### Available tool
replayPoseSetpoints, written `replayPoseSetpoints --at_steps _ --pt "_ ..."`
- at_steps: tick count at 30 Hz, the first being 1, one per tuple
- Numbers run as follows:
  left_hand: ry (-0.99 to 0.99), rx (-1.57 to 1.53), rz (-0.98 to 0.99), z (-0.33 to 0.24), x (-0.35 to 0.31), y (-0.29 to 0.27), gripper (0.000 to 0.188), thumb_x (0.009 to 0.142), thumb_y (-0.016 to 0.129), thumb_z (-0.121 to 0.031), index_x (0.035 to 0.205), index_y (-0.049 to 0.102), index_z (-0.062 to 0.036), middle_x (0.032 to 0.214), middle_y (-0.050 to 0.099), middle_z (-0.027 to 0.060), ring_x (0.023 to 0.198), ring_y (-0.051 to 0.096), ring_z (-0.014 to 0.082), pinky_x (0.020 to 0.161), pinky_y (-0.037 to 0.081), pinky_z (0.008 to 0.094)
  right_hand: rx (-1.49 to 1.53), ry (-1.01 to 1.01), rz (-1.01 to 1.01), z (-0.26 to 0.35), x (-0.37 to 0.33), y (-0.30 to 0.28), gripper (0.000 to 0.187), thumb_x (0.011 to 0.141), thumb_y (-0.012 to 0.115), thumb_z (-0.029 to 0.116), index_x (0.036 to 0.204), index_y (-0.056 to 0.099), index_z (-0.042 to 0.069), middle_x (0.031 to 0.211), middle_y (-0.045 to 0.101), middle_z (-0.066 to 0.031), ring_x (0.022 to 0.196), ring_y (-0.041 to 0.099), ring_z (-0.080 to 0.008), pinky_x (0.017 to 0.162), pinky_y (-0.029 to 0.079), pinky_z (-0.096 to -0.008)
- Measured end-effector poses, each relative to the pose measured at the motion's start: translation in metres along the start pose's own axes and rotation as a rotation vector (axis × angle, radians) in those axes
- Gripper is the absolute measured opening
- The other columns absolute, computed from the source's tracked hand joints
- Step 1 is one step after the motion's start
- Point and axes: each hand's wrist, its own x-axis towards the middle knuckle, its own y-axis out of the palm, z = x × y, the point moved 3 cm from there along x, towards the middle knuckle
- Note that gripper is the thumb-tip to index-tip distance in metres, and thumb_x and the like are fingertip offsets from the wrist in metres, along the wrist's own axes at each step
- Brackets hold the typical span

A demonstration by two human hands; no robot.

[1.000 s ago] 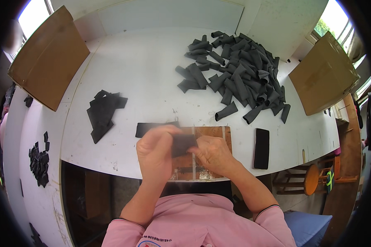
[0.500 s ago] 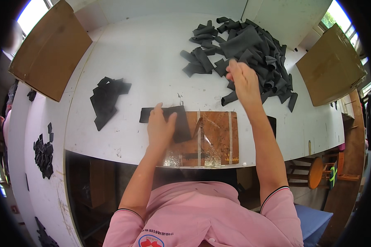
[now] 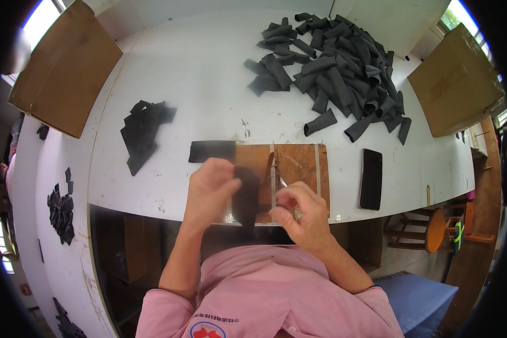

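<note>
Over the brown board (image 3: pixel 298 163), which has pale strips and clear tape, my left hand (image 3: pixel 211 188) pinches a dark fabric piece (image 3: pixel 245 197), blurred by motion. My right hand (image 3: pixel 305 217) is beside it with curled fingers. A thin pale tip (image 3: pixel 283 181) shows by those fingers; whether they hold it is unclear. Another dark fabric piece (image 3: pixel 213 151) lies flat across the board's far left corner. On the board, a narrow brown strip (image 3: pixel 271 163) sticks up near the middle.
A big heap of dark fabric tubes (image 3: pixel 349 73) covers the far right of the white table (image 3: pixel 191 84). To the left lies a smaller dark stack (image 3: pixel 141 132). A black phone (image 3: pixel 371 179) rests right of the board. Cardboard boxes (image 3: pixel 67 67) stand at both sides.
My right hand has come back from the heap to the board. My left hand has lifted a dark piece and moved it nearer to me. The phone is now uncovered.
</note>
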Motion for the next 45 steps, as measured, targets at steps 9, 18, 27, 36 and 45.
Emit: replayPoseSetpoints --at_steps 9,18,27,36,45 --pt "0.317 0.409 0.006 -0.016 -0.036 0.031 0.027 0.077 0.058 0.003 0.102 0.048 0.0011 0.077 0.058 0.0026 0.071 0.052 0.0062 0.066 0.041 0.0183 0.330 0.304 0.066 -0.005 -0.013 0.028 0.021 0.075 0.065 0.016 0.077 0.055 -0.003 0.063 0.048 -0.0081 0.056 0.048 -0.0203 0.051 0.038 -0.0297" --pt "0.060 -0.040 -0.155 -0.006 -0.061 0.033 0.016 0.082 0.058 -0.012 0.091 0.053 -0.0003 0.075 0.055 0.0017 0.065 0.051 0.0062 0.058 0.040 0.0181 -0.284 -0.224 -0.258 -0.003 -0.015 0.018 0.013 0.061 0.066 0.000 0.068 0.055 0.001 0.064 0.050 -0.0084 0.057 0.050 -0.0245 0.049 0.040 -0.0324" --pt "-0.007 -0.011 -0.107 -0.007 -0.058 0.037 0.016 0.080 0.060 -0.016 0.085 0.055 -0.0017 0.069 0.057 0.0019 0.060 0.052 0.0065 0.054 0.040 0.0177 -0.426 -0.393 -0.268 -0.004 -0.015 0.018 0.018 0.052 0.061 -0.002 0.068 0.055 0.001 0.064 0.049 -0.0074 0.058 0.050 -0.0235 0.050 0.040 -0.0326" --pt "-0.109 -0.053 -0.093 0.003 -0.052 0.034 0.008 0.076 0.058 -0.007 0.079 0.057 0.0003 0.067 0.059 0.0030 0.055 0.054 0.0061 0.049 0.039 0.0162 -0.622 -0.548 -0.256 -0.006 -0.017 0.020 0.017 0.053 0.058 0.001 0.070 0.056 0.000 0.064 0.047 -0.0057 0.058 0.047 -0.0197 0.048 0.037 -0.0292" --pt "-0.065 -0.029 -0.147 0.010 -0.051 0.034 0.004 0.078 0.057 -0.002 0.081 0.056 0.0010 0.069 0.058 0.0020 0.056 0.053 0.0044 0.049 0.040 0.0152 -0.604 -0.502 -0.130 -0.005 -0.020 0.019 0.025 0.054 0.064 0.009 0.076 0.057 0.000 0.069 0.049 -0.0062 0.059 0.049 -0.0196 0.050 0.040 -0.0289"
